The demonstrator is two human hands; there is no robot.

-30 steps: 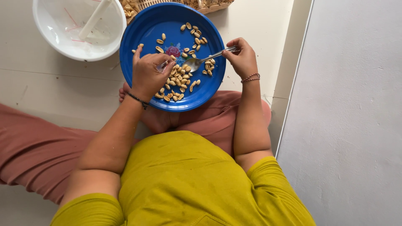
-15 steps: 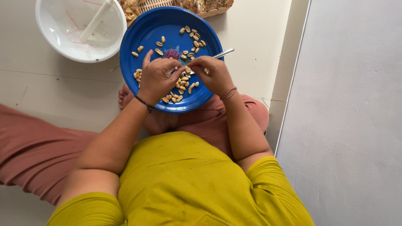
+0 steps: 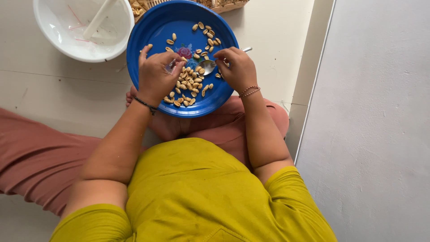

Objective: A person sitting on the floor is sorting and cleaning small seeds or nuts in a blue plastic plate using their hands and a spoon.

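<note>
Nearest the camera, a yellow shirt (image 3: 192,197) and rust-coloured trousers (image 3: 40,157) fill the foreground. Beyond them the blue plate (image 3: 148,40) rests over the person's lap. The left hand (image 3: 156,76) is curled over the heap of shelled peanuts (image 3: 190,85), fingertips pinched together at its edge (what they pinch is hidden). The right hand (image 3: 237,67) is closed around a metal spoon (image 3: 207,66), its bowl lying among the nuts. Farther off, a white bowl (image 3: 53,40) sits on the pale floor, and a woven basket (image 3: 224,6) shows at the top edge.
</note>
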